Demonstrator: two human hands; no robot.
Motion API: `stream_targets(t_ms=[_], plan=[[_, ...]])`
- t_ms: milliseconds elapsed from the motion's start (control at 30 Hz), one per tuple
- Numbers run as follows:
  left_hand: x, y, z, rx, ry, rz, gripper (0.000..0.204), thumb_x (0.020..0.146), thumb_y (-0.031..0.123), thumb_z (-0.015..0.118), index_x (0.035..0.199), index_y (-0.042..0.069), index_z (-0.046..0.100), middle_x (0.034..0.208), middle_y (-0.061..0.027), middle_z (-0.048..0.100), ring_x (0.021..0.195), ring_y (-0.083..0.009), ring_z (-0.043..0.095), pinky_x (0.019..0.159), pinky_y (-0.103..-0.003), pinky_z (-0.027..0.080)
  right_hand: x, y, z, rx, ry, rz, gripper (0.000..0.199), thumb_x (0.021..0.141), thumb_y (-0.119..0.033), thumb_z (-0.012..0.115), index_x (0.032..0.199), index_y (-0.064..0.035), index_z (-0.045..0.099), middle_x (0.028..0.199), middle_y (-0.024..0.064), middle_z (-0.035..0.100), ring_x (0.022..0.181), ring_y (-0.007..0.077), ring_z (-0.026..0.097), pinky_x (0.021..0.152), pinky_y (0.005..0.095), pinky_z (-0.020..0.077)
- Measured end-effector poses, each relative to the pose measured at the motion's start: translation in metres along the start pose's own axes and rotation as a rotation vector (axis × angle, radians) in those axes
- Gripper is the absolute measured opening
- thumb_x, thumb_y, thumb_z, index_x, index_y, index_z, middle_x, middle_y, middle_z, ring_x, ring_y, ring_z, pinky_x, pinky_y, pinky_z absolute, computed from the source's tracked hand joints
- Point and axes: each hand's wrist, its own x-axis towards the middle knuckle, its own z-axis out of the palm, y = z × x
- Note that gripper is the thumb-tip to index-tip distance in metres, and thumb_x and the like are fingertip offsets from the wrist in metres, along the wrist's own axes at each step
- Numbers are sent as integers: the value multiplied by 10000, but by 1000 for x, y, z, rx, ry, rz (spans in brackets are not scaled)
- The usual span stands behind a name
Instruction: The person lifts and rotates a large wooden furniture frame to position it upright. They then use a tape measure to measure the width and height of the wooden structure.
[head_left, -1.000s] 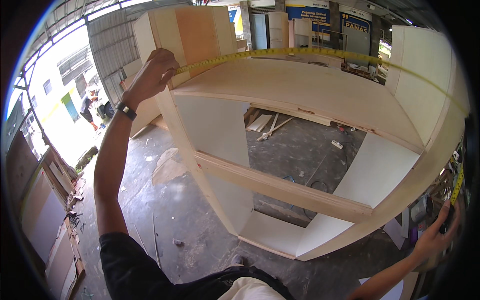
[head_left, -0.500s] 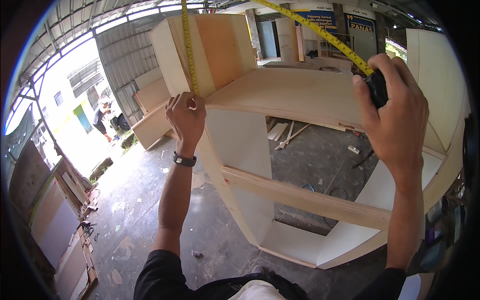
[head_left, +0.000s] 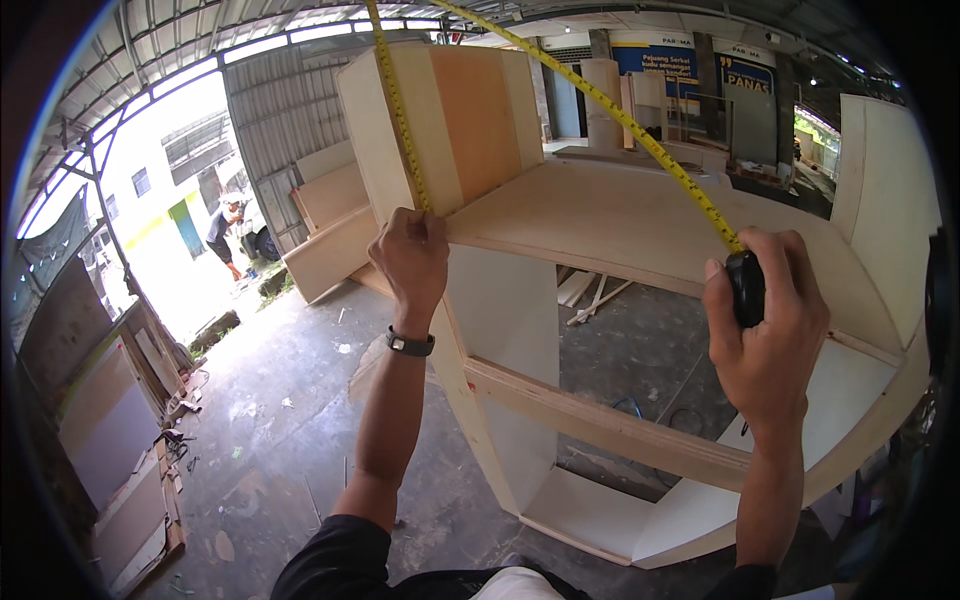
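My left hand [head_left: 412, 262] pinches the end of a yellow tape blade [head_left: 398, 110] at the near left corner of a plywood cabinet's top panel [head_left: 640, 215]. From there the blade rises out of the upper edge of the view, then slants back down to the right. Its black tape measure case [head_left: 745, 290] is gripped in my right hand [head_left: 775, 350], held above the panel's right part. An upright plywood box section [head_left: 490, 110] stands on the panel's left end, just behind my left hand. Below, a wooden crossbar [head_left: 600, 415] spans the cabinet's open front with white inner faces.
A tall pale panel [head_left: 885, 200] rises at the cabinet's right end. Wood scraps [head_left: 600, 295] and a thin cable lie on the concrete floor behind. Boards [head_left: 110, 450] lean at the left. Outside, a person [head_left: 222, 235] bends near a vehicle wheel.
My right hand with the tape measure case has come lower and slightly left, and the slanting blade now reaches farther left. The whole view has shifted, so the cabinet sits lower and farther right.
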Motion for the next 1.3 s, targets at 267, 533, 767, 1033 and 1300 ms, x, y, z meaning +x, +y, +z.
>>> stream_targets(t_ms=[267, 533, 767, 1033, 1300], plan=[[0, 4, -3, -16, -2, 18, 143, 844, 128, 697, 779, 8, 656, 616, -99, 658, 541, -210, 628, 606, -337, 480, -1, 1, 2, 11, -1, 1, 255, 870, -169, 709, 1067, -44, 603, 921, 115, 581, 712, 298, 652, 570, 413, 511], [-3, -2, -2, -100, -45, -27, 110, 878, 94, 659, 841, -8, 645, 635, -102, 653, 578, -211, 640, 606, -333, 494, -3, 2, 1, 47, 6, 21, 243, 879, -151, 704, 1069, -31, 612, 909, 107, 593, 732, 274, 643, 601, 391, 497], [28, -60, -14, -475, 138, -35, 129, 998, 138, 609, 1023, 16, 638, 999, -42, 608, 875, -121, 630, 725, -283, 524, -19, 8, -22, 118, 120, 139, 185, 956, -138, 641, 1088, -10, 621, 917, 72, 607, 767, 157, 584, 622, 310, 440], [251, -97, -25, -899, -180, 41, 176, 988, 173, 621, 1069, 26, 674, 911, -61, 680, 887, -125, 640, 810, -315, 525, -12, 9, -40, -22, 228, 369, 264, 1011, -227, 607, 1127, 9, 632, 947, 50, 644, 830, 115, 571, 734, 254, 452], [320, -82, 17, -887, -332, 263, 212, 1016, 240, 580, 971, 51, 664, 815, -6, 619, 763, -112, 585, 713, -277, 492, 73, -28, -9, -323, 267, 64, 258, 1006, -255, 615, 1174, -67, 667, 1057, 40, 685, 945, 126, 632, 860, 274, 483]])
